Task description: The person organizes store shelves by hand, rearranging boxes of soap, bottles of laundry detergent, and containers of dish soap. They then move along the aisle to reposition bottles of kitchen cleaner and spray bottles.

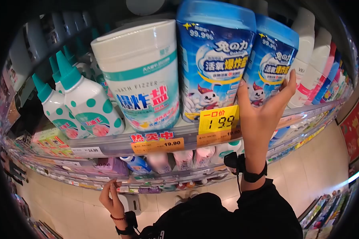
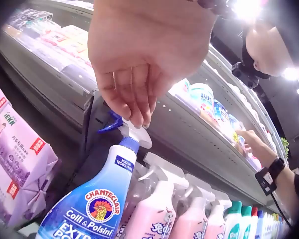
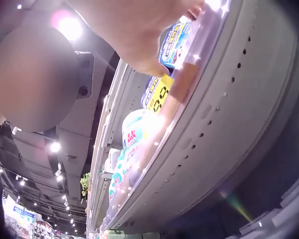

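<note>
In the head view my right hand point(image 1: 263, 111) grips the rightmost blue tub point(image 1: 272, 51), thumb at its left side and fingers round its right. A matching larger-looking blue tub point(image 1: 215, 59) stands just left of it. Further left is a white tub with a teal band point(image 1: 141, 75). The right wrist view shows the right hand point(image 3: 134, 35) at the shelf edge, partly covering the held blue tub point(image 3: 175, 45). My left hand point(image 1: 112, 201) hangs low with loosely curled fingers and holds nothing. In the left wrist view its fingertips overlap the top of a blue spray bottle point(image 2: 102, 194).
White bottles with teal caps point(image 1: 89, 101) stand at the shelf's left. White and pink bottles point(image 1: 307, 79) are on the right. A yellow price tag point(image 1: 218, 121) hangs on the shelf edge. Below are pink spray bottles point(image 2: 152, 214) and purple packs point(image 2: 20, 154).
</note>
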`<state>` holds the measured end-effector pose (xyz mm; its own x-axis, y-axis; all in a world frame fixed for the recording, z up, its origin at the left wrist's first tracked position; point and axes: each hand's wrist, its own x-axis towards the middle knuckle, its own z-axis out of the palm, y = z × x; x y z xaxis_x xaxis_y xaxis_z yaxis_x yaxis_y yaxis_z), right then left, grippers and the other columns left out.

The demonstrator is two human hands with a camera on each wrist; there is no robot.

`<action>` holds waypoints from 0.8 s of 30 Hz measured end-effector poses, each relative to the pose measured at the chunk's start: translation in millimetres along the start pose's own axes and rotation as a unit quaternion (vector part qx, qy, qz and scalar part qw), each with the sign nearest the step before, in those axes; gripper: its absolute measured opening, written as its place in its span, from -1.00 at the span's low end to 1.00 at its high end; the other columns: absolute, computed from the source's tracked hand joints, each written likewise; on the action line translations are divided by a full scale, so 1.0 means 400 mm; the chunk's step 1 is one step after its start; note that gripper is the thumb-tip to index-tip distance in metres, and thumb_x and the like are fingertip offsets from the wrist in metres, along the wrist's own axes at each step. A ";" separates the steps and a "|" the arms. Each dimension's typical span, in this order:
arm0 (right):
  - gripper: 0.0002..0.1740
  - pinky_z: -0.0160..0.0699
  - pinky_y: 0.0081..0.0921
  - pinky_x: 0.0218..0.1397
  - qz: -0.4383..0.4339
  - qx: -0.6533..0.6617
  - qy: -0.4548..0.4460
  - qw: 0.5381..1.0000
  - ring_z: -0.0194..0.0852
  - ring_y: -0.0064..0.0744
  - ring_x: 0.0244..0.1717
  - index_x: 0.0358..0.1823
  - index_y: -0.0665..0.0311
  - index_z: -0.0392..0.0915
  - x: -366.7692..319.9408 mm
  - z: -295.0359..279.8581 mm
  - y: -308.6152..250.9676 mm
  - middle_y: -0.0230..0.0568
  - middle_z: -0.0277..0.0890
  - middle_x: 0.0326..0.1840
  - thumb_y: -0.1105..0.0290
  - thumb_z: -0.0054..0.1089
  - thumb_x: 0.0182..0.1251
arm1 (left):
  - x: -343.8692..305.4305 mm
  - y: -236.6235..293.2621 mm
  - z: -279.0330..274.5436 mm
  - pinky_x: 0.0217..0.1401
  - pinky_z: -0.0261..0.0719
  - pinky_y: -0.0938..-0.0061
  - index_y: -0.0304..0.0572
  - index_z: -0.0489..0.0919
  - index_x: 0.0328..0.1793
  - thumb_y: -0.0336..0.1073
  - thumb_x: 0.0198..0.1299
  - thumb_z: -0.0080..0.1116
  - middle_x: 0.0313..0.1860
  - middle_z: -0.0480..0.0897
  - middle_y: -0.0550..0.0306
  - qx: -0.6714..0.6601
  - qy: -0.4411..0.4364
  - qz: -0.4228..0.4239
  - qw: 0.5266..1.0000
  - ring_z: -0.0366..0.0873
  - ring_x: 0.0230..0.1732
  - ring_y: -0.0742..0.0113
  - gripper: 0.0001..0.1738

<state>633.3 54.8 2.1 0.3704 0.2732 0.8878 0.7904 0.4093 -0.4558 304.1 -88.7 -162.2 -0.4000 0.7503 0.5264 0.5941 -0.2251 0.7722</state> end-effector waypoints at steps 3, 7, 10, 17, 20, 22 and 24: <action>-0.07 0.17 -0.29 0.36 0.021 -0.027 0.006 0.999 0.18 -0.09 0.33 0.39 0.42 -0.03 0.004 0.006 -0.015 0.17 0.14 0.31 0.42 0.37 0.06 | -0.020 0.009 -0.003 -0.26 0.50 0.54 -0.42 0.59 -0.11 -0.42 0.35 -0.09 -0.44 0.64 0.02 -0.004 0.021 -0.010 1.000 0.59 -0.38 0.37 -0.76; -0.11 0.26 -0.29 0.31 0.020 -0.021 0.005 1.000 0.25 -0.10 0.28 0.37 0.38 0.07 0.019 -0.005 -0.013 0.10 0.19 0.29 0.43 0.40 0.03 | -0.044 0.005 0.008 -0.27 0.46 0.56 -0.40 0.58 -0.11 -0.39 0.36 -0.09 -0.49 0.64 0.06 -0.037 0.034 -0.046 0.998 0.57 -0.42 0.41 -0.75; -0.08 0.30 -0.29 0.27 0.000 -0.011 -0.002 1.000 0.29 -0.14 0.23 0.38 0.34 0.08 0.020 -0.014 0.001 0.08 0.23 0.27 0.43 0.44 0.00 | -0.046 0.012 0.025 -0.27 0.46 0.56 -0.41 0.58 -0.11 -0.37 0.37 -0.09 -0.49 0.64 0.06 -0.064 0.038 -0.058 0.996 0.57 -0.43 0.42 -0.74; 0.03 0.28 -0.24 0.25 0.011 0.012 -0.017 1.000 0.27 -0.03 0.20 0.40 0.40 0.06 0.021 -0.054 0.000 0.10 0.24 0.18 0.36 0.51 -0.09 | -0.038 0.033 0.055 -0.28 0.47 0.58 -0.43 0.58 -0.13 -0.36 0.38 -0.07 -0.49 0.64 0.05 -0.114 0.000 -0.061 0.992 0.58 -0.40 0.42 -0.74; -0.05 0.24 -0.18 0.27 0.036 0.023 -0.024 0.999 0.23 -0.13 0.28 0.39 0.34 0.10 0.018 -0.060 -0.012 0.05 0.25 0.26 0.36 0.47 -0.03 | -0.037 0.035 0.068 -0.27 0.49 0.57 -0.42 0.58 -0.14 -0.37 0.37 -0.06 -0.49 0.64 0.05 -0.127 -0.005 -0.063 0.990 0.59 -0.40 0.41 -0.75; -0.03 0.15 -0.16 0.32 0.008 -0.042 0.025 0.999 0.15 -0.11 0.33 0.39 0.35 0.08 0.005 -0.060 -0.023 0.05 0.18 0.31 0.35 0.47 -0.03 | -0.037 0.038 0.076 -0.26 0.50 0.57 -0.42 0.58 -0.14 -0.37 0.37 -0.06 -0.48 0.64 0.05 -0.130 -0.010 -0.063 0.990 0.59 -0.40 0.40 -0.76; 0.03 0.01 -0.15 0.38 -0.048 -0.048 0.047 0.997 0.05 -0.07 0.39 0.42 0.38 -0.02 -0.010 -0.071 -0.037 0.06 0.07 0.36 0.37 0.46 -0.04 | -0.042 0.031 0.083 -0.26 0.50 0.56 -0.41 0.58 -0.14 -0.37 0.37 -0.05 -0.48 0.64 0.06 -0.122 -0.022 -0.062 0.990 0.60 -0.39 0.39 -0.76</action>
<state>634.0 23.0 7.2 0.3309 0.1511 0.9315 0.8664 0.3425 -0.3634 341.4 -83.7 -173.4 -0.4252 0.8070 0.4098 0.3536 -0.2687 0.8960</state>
